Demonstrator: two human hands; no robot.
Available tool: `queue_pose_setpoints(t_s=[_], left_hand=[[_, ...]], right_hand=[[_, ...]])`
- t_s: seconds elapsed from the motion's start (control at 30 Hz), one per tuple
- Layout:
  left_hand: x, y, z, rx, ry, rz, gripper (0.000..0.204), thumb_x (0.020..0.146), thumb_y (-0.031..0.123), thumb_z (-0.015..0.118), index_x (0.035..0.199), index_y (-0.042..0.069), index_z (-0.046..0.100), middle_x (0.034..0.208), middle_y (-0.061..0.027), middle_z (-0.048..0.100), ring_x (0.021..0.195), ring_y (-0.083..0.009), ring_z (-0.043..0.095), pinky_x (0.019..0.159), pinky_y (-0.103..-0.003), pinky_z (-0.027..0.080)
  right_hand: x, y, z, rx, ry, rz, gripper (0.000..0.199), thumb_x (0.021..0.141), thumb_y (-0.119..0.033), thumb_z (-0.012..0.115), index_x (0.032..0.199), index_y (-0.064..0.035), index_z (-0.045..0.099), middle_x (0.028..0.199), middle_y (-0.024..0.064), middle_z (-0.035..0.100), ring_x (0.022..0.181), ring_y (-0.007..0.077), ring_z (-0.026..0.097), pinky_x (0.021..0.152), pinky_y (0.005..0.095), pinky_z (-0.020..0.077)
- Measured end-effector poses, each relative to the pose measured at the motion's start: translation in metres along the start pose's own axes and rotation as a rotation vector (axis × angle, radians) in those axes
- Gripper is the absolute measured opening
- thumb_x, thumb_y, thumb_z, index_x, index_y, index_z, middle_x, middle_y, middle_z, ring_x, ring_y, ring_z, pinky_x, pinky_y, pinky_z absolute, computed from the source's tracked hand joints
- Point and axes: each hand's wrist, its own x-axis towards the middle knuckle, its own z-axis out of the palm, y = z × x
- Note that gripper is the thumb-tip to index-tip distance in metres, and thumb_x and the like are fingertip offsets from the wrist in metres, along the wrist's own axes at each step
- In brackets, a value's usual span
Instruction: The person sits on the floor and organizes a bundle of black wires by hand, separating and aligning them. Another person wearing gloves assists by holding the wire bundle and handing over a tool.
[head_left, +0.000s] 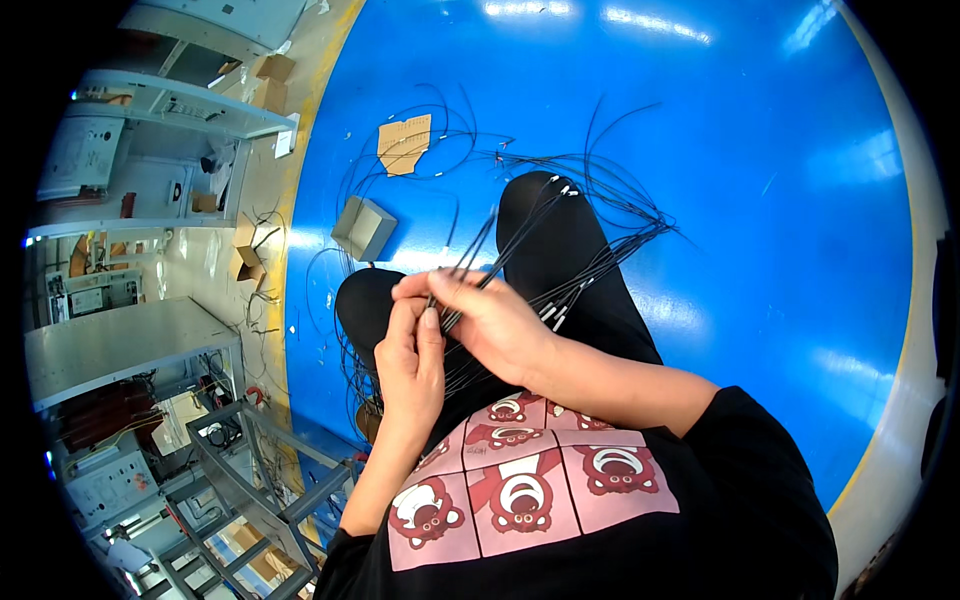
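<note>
- Head view: the person's left hand (408, 350) pinches thin black cables (524, 231) between thumb and fingers.
- Right hand (500, 328), just beside it, is closed on the same bunch.
- From the hands, the cables slant far and right, over the right knee (535, 200).
- Farther left, a grey box (363, 230) sits on the blue floor (760, 250).
- Beyond it lies brown cardboard (403, 145).

Black T-shirt (640, 550), pink print (530, 460), black trousers (572, 230)
</note>
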Motion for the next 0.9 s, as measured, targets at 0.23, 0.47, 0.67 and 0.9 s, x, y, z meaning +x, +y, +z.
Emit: queue_pose_setpoints(t_s=[0.23,0.47,0.67,0.9], left_hand=[[-0.016,-0.004,-0.019,0.033,-0.008,-0.018,0.014,0.098,0.013,0.050,0.094,0.002,0.057,0.064,-0.0044,0.051,0.055,-0.0089,0.049,0.052,-0.024,0.039],[0.002,0.009,-0.035,0.304,-0.168,0.156,0.017,0.094,0.015,0.055,0.102,0.001,0.059,0.077,-0.0125,0.057,0.064,-0.0280,0.056,0.060,-0.034,0.045],[0.018,-0.008,-0.046,0.347,-0.362,0.155,0.019,0.093,0.017,0.055,0.102,0.001,0.059,0.081,-0.0160,0.056,0.072,-0.0346,0.056,0.065,-0.038,0.045],[0.034,-0.030,-0.047,0.096,-0.503,0.209,0.043,0.099,0.035,0.042,0.111,-0.003,0.058,0.094,-0.0140,0.060,0.089,-0.0268,0.057,0.083,-0.035,0.045]], right_hand=[[0.024,-0.061,-0.027,0.282,0.261,-0.174,0.029,0.101,-0.028,0.044,0.097,-0.0038,0.060,0.109,0.0136,0.067,0.098,0.0238,0.066,0.087,0.0382,0.0524],[0.047,-0.095,-0.044,0.180,0.339,-0.281,0.029,0.103,-0.031,0.039,0.098,-0.0071,0.055,0.106,0.0143,0.067,0.097,0.0254,0.066,0.081,0.0374,0.0545],[0.046,-0.091,-0.051,0.192,0.215,-0.281,0.027,0.101,-0.032,0.046,0.098,-0.0067,0.054,0.081,0.0054,0.061,0.071,0.0179,0.061,0.067,0.0368,0.0525],[0.030,-0.077,-0.014,0.058,-0.043,-0.258,0.027,0.103,-0.031,0.041,0.094,-0.0119,0.056,0.062,-0.0039,0.040,0.053,0.0080,0.035,0.057,0.0258,0.0330]])
